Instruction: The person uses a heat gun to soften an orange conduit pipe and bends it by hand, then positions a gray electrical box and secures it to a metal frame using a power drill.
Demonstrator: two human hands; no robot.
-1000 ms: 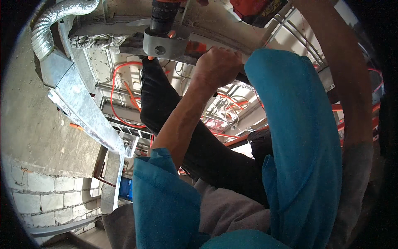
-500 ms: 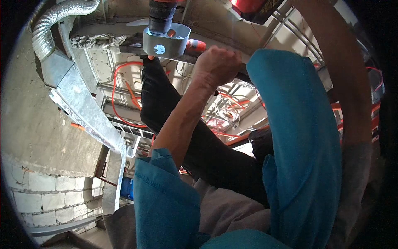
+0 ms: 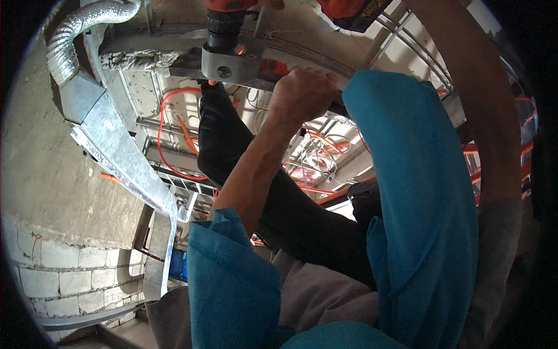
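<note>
left hand [image 3: 305,96], the nearer, has fingers curled, probably around the red grip [image 3: 274,67] running leftward from them toward the perforated metal bracket [image 3: 238,71] and drill chuck [image 3: 225,28]; right fingers unseen.

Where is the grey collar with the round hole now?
In the head view, the grey collar is near the top, left of centre, at the black chuck's lower end, left of the left hand.
</note>
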